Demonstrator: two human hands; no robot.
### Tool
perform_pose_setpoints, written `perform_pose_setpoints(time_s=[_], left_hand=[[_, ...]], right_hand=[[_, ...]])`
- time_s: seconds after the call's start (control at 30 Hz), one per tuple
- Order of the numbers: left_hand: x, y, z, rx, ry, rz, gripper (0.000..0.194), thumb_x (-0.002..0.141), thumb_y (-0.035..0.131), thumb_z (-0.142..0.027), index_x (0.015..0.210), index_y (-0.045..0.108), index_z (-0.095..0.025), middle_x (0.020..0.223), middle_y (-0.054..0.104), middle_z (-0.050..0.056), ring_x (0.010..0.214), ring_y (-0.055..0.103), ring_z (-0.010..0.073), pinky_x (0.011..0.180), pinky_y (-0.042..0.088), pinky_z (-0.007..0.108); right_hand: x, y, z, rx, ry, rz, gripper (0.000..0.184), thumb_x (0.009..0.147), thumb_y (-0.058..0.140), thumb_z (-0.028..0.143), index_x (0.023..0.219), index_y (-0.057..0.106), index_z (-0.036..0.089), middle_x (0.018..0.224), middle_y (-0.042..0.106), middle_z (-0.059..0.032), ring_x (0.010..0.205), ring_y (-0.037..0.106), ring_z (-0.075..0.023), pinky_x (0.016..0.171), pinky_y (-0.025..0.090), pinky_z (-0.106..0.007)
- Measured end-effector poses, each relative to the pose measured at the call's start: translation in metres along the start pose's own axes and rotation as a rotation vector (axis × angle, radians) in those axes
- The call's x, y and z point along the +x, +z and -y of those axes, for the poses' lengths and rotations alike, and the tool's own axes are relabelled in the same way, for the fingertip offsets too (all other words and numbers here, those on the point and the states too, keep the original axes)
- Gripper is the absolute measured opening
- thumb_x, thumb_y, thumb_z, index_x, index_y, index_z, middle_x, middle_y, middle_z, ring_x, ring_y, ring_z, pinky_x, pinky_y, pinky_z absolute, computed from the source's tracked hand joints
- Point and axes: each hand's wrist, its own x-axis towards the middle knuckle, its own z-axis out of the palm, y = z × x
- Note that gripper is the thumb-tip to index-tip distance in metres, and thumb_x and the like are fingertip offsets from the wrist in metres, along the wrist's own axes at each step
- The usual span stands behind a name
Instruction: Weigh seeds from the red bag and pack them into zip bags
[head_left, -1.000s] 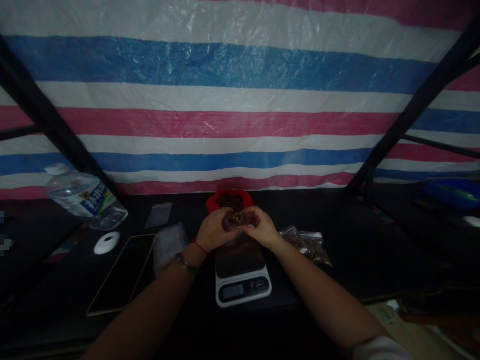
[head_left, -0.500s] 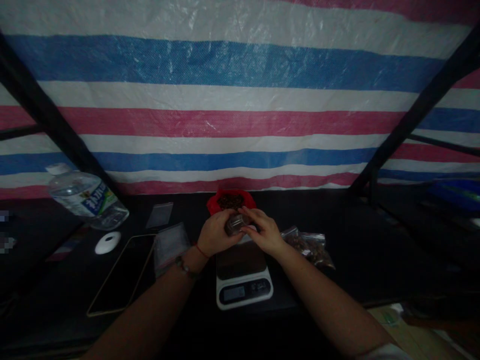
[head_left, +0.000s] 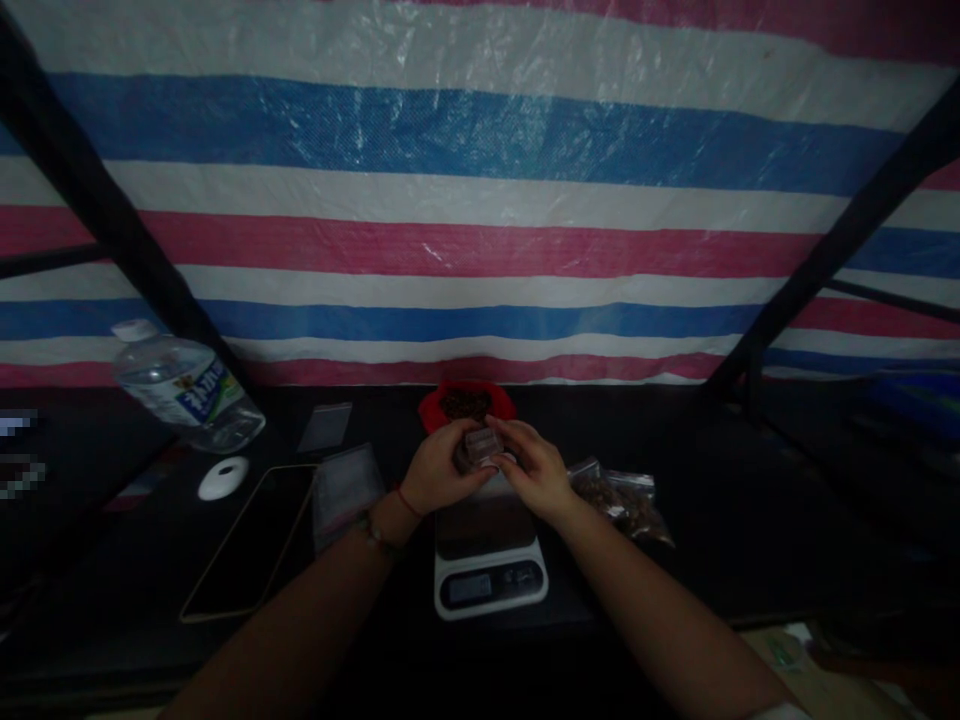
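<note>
Between my two hands, above the back of a kitchen scale (head_left: pixel 489 535), is a small clear plastic bag (head_left: pixel 482 446) with dark brown bits showing through. My left hand (head_left: pixel 441 468) is closed on its left side. My right hand (head_left: pixel 534 468) pinches the right side, thumb and fingers meeting near its edge. Just behind the hands sits a red bag (head_left: pixel 433 410), open at the top, holding small dark brown pieces. The scale has a white body, a dark plate and a small display at the front; the hands partly cover its back end.
Filled clear zip bags (head_left: pixel 622 500) lie right of the scale. To the left are a stack of flat clear bags (head_left: pixel 347 490), a single flat bag (head_left: pixel 325 427), a phone or tablet (head_left: pixel 251 545), a white oval object (head_left: pixel 223 478) and a tilted water bottle (head_left: pixel 187 390). Striped sheeting (head_left: pixel 465 250) hangs behind.
A second ago brown bits showed at the bag's open top; now its clear, flattened side faces me between my fingers. Both hands have stayed over the scale. The view has shifted slightly.
</note>
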Motion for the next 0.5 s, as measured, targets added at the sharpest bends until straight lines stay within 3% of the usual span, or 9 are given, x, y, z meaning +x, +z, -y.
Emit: perform_pose_setpoints(time_s=[0.17,0.3,0.43,0.5], left_hand=[[-0.001,-0.001,0.002,-0.126,-0.059,0.007,0.051,0.068,0.071,-0.041,0.11,0.053,-0.018,0.1,0.065,0.009,0.089,0.063,0.023,0.078,0.05,0.035],[0.001,0.0,0.009,-0.306,-0.142,-0.07,0.05,0.064,0.074,-0.04,0.105,0.055,-0.019,0.095,0.065,0.006,0.086,0.062,0.0211,0.078,0.048,0.033],[0.006,0.002,0.024,-0.704,-0.352,-0.302,0.045,0.067,0.071,-0.044,0.102,0.056,-0.019,0.084,0.062,0.002,0.074,0.058,0.0135,0.069,0.046,0.026],[0.008,0.001,0.031,-0.996,-0.475,-0.355,0.043,0.072,0.065,-0.049,0.103,0.056,-0.02,0.081,0.061,0.0,0.066,0.056,0.0102,0.062,0.044,0.023]], right_hand=[[-0.002,0.001,-0.001,0.135,0.159,-0.068,0.043,0.083,0.063,0.027,0.125,0.057,0.034,0.127,0.058,-0.0049,0.12,0.053,-0.0246,0.102,0.046,-0.043],[-0.001,0.003,-0.004,0.249,0.213,-0.155,0.043,0.078,0.069,0.029,0.119,0.06,0.031,0.124,0.054,-0.0078,0.119,0.052,-0.026,0.1,0.048,-0.045],[0.005,0.004,-0.012,0.365,0.253,-0.249,0.056,0.074,0.072,0.028,0.127,0.053,0.032,0.129,0.045,-0.0072,0.113,0.054,-0.021,0.096,0.05,-0.043],[0.007,0.005,-0.016,0.454,0.323,-0.211,0.062,0.074,0.072,0.028,0.131,0.048,0.033,0.131,0.047,-0.0065,0.111,0.056,-0.0195,0.098,0.048,-0.044]])
